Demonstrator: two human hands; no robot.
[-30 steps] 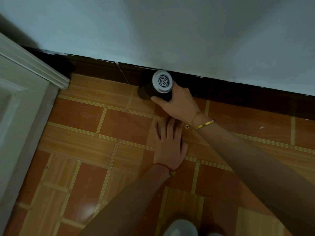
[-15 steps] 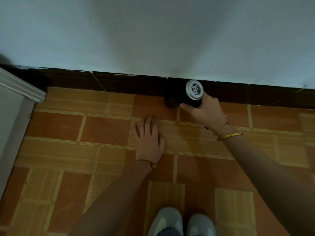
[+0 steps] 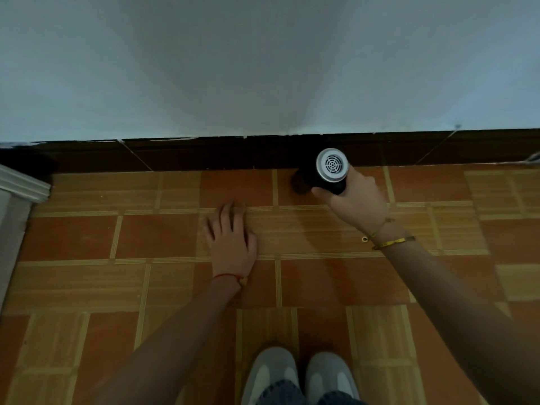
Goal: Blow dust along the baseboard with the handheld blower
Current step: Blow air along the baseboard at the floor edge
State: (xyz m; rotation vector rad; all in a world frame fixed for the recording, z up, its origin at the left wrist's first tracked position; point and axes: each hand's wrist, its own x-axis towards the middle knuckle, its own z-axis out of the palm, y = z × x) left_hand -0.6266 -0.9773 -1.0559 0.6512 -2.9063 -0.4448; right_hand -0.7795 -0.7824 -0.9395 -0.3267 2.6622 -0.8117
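My right hand [image 3: 355, 200] grips a black handheld blower [image 3: 327, 171] with a round silver grille facing me. Its dark nozzle end points down and left, close to the floor right beside the dark brown baseboard [image 3: 204, 154] that runs along the foot of the pale wall. My left hand [image 3: 230, 239] lies flat on the orange tiled floor with its fingers spread, left of the blower and a hand's width out from the baseboard.
A white door frame [image 3: 20, 188] stands at the left edge. My two grey and white shoes [image 3: 298, 375] are at the bottom middle. Thin cracks or wires cross the baseboard at the left and at the far right [image 3: 438, 146].
My right hand has carried the blower rightward along the baseboard, away from the door frame. My left hand has stayed flat on the floor, and the view has shifted right and back.
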